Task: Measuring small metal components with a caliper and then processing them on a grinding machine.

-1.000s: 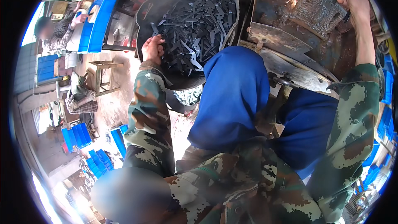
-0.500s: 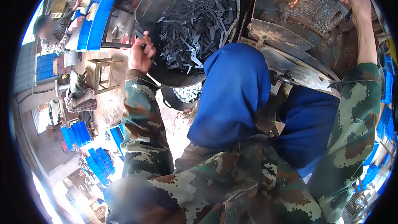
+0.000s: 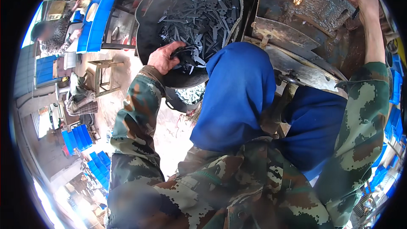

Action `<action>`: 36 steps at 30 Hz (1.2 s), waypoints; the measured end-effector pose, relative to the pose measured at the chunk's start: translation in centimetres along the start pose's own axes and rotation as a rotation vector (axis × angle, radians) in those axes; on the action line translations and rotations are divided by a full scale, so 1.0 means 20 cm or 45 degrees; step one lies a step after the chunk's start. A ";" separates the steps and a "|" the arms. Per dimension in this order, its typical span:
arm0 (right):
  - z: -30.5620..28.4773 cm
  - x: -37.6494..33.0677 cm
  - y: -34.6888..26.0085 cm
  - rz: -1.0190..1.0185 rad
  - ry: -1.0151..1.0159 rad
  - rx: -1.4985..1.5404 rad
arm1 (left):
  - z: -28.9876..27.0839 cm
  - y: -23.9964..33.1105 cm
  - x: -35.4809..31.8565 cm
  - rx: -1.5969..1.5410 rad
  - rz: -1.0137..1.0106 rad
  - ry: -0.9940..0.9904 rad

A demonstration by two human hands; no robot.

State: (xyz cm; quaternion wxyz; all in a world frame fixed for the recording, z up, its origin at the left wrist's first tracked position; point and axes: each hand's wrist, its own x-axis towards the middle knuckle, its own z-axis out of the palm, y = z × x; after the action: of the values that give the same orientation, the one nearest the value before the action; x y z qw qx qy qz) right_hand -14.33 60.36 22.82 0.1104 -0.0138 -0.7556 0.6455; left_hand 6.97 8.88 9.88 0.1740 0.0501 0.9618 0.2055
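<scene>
My left hand [image 3: 164, 58] reaches over the near left side of a large metal tub [image 3: 146, 32]. Its fingers are curled over dark flat metal pieces [image 3: 181, 55] at the pile's edge; which of them it grips is partly hidden. Many more dark metal blanks [image 3: 212, 17] lie heaped in the tub, a few with shiny faces. At the far right my right hand [image 3: 365, 1] is closed around a dark bar-like handle [image 3: 356, 13]. It is beside a lumpy, wet-looking brown block [image 3: 324, 6] inside a rusty metal housing, where a small orange glow shows.
A rusty sheet-metal guard [image 3: 284, 34] edges the housing in front of my blue-covered knees [image 3: 237, 89]. Below the tub stands a smaller dark bucket [image 3: 188, 97] of pale pieces. At left are a wooden stool [image 3: 104, 76], a blue tray [image 3: 97, 21] and a seated person [image 3: 55, 36].
My left hand has moved right and down from the tub's left rim, where it held a dark strip, into the pile. My right hand stays at the handle. The orange sparks have shrunk to a glow.
</scene>
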 end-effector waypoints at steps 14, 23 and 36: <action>-0.04 0.05 0.05 0.012 -0.052 0.046 | -0.13 -0.02 0.12 -0.138 0.256 0.556; 0.01 0.00 0.07 -0.068 0.228 -0.163 | -0.36 0.59 0.21 -0.905 0.055 0.299; 0.02 -0.04 0.05 -0.126 0.194 -0.217 | -0.34 1.46 0.58 -1.622 0.473 -0.102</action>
State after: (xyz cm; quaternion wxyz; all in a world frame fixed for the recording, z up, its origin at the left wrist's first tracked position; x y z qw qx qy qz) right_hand -13.85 59.92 21.71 0.1977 -0.0348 -0.7970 0.5697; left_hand -5.58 34.83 24.02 0.1670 0.1100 0.6203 0.7584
